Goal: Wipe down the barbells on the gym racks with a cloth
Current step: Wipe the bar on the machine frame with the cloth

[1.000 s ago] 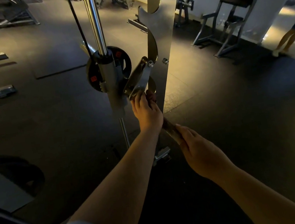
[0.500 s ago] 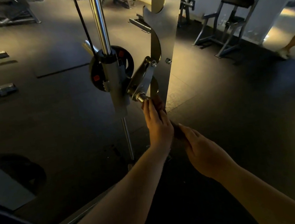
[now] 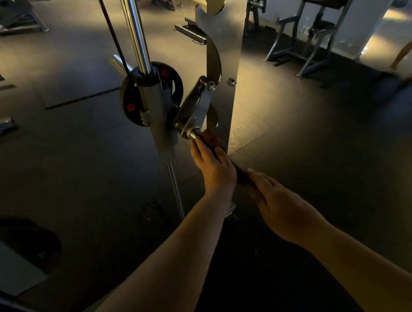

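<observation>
**Spotter:** Where is the bar (image 3: 240, 173) from your hands?

**Operator:** It lies under both of them. Its long axis runs from the hook (image 3: 195, 110) on the upright (image 3: 230, 49) down and to the right, straight toward me. My left hand (image 3: 216, 171) is the farther one, just short of the hook. My right hand (image 3: 281, 206) is nearer to me on the same line.

**Spotter:** And the fingers?

**Operator:** My left fingers are wrapped round the cloth (image 3: 212, 139), pressing it to the bar. A brown fold of it shows past my fingertips, touching the bar's end collar. My right fingers curl over the bar. The light there is dim, so I judge that it's a steadying grip, not a wipe.

**Spotter:** So which way does the stroke go?

**Operator:** Along the axis, I think. There is hardly any bar left ahead of the cloth, so I'd draw the left hand back toward the right. Only a short bare stretch shows between the two, so the right hand would have to give way for a longer pass.

**Spotter:** Anything in the way?

**Operator:** The plate (image 3: 131, 105) sits behind the hook, off the line.
</observation>
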`<action>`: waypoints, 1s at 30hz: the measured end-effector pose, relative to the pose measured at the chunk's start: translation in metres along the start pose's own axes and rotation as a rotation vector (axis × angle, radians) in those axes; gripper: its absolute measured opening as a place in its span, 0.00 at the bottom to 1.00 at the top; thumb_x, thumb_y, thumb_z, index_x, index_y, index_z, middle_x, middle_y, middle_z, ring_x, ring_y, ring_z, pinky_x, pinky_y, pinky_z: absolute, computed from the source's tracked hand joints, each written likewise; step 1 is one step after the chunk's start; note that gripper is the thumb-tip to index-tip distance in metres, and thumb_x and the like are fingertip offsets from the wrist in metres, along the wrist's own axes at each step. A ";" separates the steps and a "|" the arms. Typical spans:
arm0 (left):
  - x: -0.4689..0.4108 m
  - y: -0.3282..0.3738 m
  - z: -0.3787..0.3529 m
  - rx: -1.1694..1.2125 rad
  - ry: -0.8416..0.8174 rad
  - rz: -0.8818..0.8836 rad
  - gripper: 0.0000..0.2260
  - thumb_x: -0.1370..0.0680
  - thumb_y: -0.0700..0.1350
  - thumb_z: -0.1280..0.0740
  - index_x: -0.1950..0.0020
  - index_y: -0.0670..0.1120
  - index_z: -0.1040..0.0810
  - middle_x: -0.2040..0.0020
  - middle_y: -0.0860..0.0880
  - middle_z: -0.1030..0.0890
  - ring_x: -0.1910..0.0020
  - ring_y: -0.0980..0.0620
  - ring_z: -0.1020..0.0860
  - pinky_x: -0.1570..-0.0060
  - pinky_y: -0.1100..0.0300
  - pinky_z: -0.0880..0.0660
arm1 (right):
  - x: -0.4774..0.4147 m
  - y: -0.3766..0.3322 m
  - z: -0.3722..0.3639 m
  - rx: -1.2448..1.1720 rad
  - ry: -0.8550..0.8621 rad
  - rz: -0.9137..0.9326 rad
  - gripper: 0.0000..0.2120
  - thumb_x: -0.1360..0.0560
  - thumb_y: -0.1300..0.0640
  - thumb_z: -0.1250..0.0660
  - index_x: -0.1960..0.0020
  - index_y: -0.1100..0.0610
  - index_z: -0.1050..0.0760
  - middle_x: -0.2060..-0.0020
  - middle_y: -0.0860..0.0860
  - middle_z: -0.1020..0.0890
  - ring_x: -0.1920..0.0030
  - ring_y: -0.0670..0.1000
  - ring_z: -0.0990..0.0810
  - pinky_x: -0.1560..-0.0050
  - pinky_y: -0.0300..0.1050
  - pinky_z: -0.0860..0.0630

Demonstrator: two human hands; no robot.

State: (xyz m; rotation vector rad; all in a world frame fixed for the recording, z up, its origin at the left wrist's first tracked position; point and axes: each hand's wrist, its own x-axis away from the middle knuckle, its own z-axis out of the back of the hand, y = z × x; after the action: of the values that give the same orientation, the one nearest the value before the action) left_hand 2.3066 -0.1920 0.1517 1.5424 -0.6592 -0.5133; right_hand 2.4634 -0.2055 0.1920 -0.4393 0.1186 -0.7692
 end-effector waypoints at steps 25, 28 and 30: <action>0.044 0.018 0.004 0.128 -0.094 0.114 0.31 0.13 0.44 0.45 0.17 0.57 0.60 0.17 0.52 0.55 0.22 0.49 0.45 0.27 0.50 0.44 | 0.003 0.001 0.000 -0.033 -0.022 -0.056 0.25 0.14 0.52 0.48 0.18 0.46 0.46 0.22 0.49 0.35 0.29 0.49 0.28 0.28 0.47 0.31; 0.070 0.014 0.003 0.116 -0.131 0.100 0.30 0.13 0.43 0.46 0.17 0.55 0.61 0.17 0.54 0.59 0.28 0.60 0.50 0.33 0.59 0.47 | 0.011 0.002 0.001 -0.141 -0.055 -0.104 0.24 0.13 0.51 0.49 0.18 0.45 0.46 0.21 0.48 0.35 0.25 0.47 0.32 0.29 0.42 0.35; 0.062 0.014 0.003 0.124 -0.128 0.116 0.30 0.13 0.44 0.46 0.17 0.56 0.61 0.17 0.54 0.58 0.23 0.54 0.48 0.27 0.53 0.46 | 0.021 0.008 0.002 -0.151 -0.079 -0.124 0.24 0.13 0.49 0.49 0.18 0.43 0.47 0.23 0.48 0.33 0.31 0.46 0.27 0.32 0.43 0.30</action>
State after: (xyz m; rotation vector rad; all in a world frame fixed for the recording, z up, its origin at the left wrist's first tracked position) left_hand 2.3486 -0.2359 0.1692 1.5851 -0.8876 -0.4934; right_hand 2.4837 -0.2146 0.1915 -0.6242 0.0763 -0.8673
